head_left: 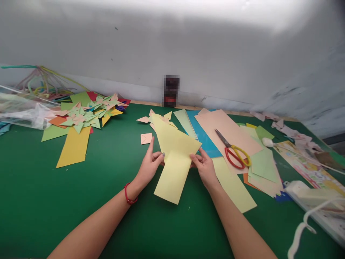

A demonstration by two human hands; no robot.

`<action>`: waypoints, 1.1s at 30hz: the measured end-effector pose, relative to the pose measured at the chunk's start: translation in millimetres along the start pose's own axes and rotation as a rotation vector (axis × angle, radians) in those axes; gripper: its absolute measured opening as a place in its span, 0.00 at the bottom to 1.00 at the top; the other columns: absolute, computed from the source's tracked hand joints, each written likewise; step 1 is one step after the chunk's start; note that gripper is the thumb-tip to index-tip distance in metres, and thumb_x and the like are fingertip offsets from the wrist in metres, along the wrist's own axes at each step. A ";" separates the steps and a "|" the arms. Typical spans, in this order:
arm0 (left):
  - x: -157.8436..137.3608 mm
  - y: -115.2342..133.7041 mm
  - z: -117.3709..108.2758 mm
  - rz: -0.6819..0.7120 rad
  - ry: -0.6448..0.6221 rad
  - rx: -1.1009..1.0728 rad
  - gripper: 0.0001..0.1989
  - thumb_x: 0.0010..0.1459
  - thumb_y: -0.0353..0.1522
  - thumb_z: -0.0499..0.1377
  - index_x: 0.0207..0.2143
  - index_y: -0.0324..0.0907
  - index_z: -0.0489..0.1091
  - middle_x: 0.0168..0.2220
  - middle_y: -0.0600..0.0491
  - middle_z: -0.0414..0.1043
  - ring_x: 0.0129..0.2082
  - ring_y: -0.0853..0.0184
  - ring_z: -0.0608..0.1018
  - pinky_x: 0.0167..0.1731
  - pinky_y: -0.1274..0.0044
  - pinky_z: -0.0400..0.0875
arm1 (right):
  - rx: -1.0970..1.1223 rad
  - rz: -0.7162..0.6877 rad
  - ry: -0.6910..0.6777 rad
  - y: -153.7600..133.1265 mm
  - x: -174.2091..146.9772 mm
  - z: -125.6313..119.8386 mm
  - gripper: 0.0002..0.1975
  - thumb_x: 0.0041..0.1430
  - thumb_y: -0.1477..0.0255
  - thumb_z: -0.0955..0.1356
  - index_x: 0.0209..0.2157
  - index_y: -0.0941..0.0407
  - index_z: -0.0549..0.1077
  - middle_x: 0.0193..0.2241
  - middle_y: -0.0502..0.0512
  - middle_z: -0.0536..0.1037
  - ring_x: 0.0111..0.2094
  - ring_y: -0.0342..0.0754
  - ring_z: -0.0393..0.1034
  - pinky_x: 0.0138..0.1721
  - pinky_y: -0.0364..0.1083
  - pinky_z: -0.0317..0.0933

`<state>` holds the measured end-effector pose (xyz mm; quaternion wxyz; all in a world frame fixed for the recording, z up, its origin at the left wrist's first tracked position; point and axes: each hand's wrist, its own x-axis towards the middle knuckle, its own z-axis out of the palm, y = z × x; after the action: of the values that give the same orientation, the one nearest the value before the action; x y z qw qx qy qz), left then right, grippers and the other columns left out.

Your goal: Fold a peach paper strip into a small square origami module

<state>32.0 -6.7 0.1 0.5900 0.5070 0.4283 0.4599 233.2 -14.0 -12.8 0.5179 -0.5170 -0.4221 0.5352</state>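
A pale yellow sheet of paper [174,167] is held up between my two hands, folded or bent across so its top part slants away from the strip below. My left hand [149,163] pinches its left edge with the thumb in front and the index finger pointing up. On the opposite edge my right hand [204,166] grips it, thumb on top and fingers behind. Just beyond the left fingers lies a small folded pink square [146,138]. Partly hidden behind the sheet is a star-like pink and yellow folded paper piece [144,119].
Red-and-yellow-handled scissors [237,154] rest on a large pink sheet [229,131] to the right, near a blue sheet [206,136]. Folded paper shapes [83,117] pile up at the left. A white cable [300,230] and a white power strip [309,194] lie front right.
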 end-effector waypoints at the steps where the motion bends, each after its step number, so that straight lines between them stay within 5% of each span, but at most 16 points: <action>1: 0.7 -1.3 -0.9 -0.041 -0.029 -0.016 0.32 0.57 0.36 0.53 0.60 0.41 0.43 0.26 0.55 0.70 0.27 0.71 0.72 0.31 0.77 0.68 | 0.006 0.002 -0.013 -0.5 -0.7 0.2 0.30 0.49 0.61 0.69 0.54 0.51 0.60 0.30 0.51 0.78 0.29 0.48 0.72 0.26 0.46 0.68; 5: -0.6 -4.1 -2.0 -0.190 -0.097 0.048 0.20 0.54 0.42 0.54 0.40 0.35 0.71 0.31 0.48 0.74 0.30 0.65 0.74 0.30 0.75 0.69 | 0.032 0.047 -0.115 -1.7 -3.3 0.5 0.25 0.51 0.60 0.67 0.50 0.50 0.63 0.31 0.51 0.78 0.29 0.49 0.72 0.26 0.46 0.67; 7: -2.6 -1.1 -1.7 -0.217 -0.088 0.064 0.19 0.53 0.43 0.55 0.34 0.35 0.72 0.32 0.48 0.74 0.30 0.65 0.75 0.30 0.75 0.69 | 0.059 0.085 -0.116 -1.8 -2.7 -1.1 0.20 0.53 0.57 0.65 0.45 0.52 0.68 0.32 0.53 0.77 0.28 0.49 0.72 0.26 0.46 0.66; 12: -8.3 17.8 -3.4 -0.349 -0.250 0.011 0.19 0.50 0.41 0.59 0.41 0.40 0.71 0.34 0.49 0.75 0.29 0.64 0.76 0.24 0.77 0.68 | 0.082 0.151 -0.090 -7.7 0.9 -12.7 0.26 0.55 0.49 0.56 0.31 0.55 0.74 0.20 0.52 0.74 0.18 0.45 0.67 0.16 0.42 0.59; 21: -12.7 24.6 -2.6 -0.366 -0.550 0.097 0.17 0.48 0.38 0.60 0.41 0.41 0.71 0.37 0.50 0.72 0.31 0.66 0.74 0.24 0.80 0.64 | -0.135 0.333 -0.295 -29.9 -10.1 -20.1 0.19 0.50 0.56 0.66 0.32 0.58 0.75 0.28 0.55 0.77 0.28 0.49 0.71 0.25 0.43 0.62; 24: -4.7 10.8 -5.4 -0.294 -0.354 0.052 0.22 0.50 0.37 0.59 0.49 0.42 0.65 0.28 0.54 0.70 0.24 0.71 0.71 0.21 0.82 0.61 | -0.126 0.302 -0.265 -28.6 -7.8 -21.8 0.15 0.45 0.60 0.70 0.26 0.59 0.75 0.25 0.53 0.77 0.27 0.48 0.71 0.25 0.43 0.62; 26: 2.5 1.6 -10.5 -0.155 -0.019 -0.067 0.27 0.50 0.34 0.58 0.53 0.41 0.59 0.20 0.60 0.63 0.18 0.75 0.66 0.18 0.83 0.58 | -0.026 0.225 -0.068 -24.6 -2.3 -26.3 0.14 0.44 0.61 0.71 0.27 0.58 0.75 0.26 0.53 0.77 0.28 0.50 0.72 0.26 0.44 0.64; 29: 11.7 -6.5 -19.4 0.018 0.360 -0.084 0.23 0.52 0.32 0.55 0.52 0.41 0.59 0.25 0.56 0.66 0.23 0.74 0.70 0.25 0.81 0.64 | 0.202 0.010 0.288 -17.6 8.8 -35.3 0.16 0.46 0.62 0.70 0.36 0.57 0.74 0.34 0.55 0.78 0.35 0.53 0.72 0.32 0.47 0.67; 33: 13.2 -7.0 -19.0 0.092 0.472 -0.042 0.20 0.54 0.30 0.54 0.50 0.40 0.60 0.37 0.50 0.69 0.31 0.70 0.73 0.33 0.77 0.67 | 0.417 -0.186 0.407 -15.0 16.8 -38.0 0.20 0.53 0.62 0.65 0.47 0.54 0.68 0.46 0.54 0.72 0.46 0.51 0.67 0.41 0.48 0.66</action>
<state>17.1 9.6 -9.6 0.4625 0.3920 0.5212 0.6007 273.7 1.1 -4.1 0.7336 -0.4553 -0.2362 0.4459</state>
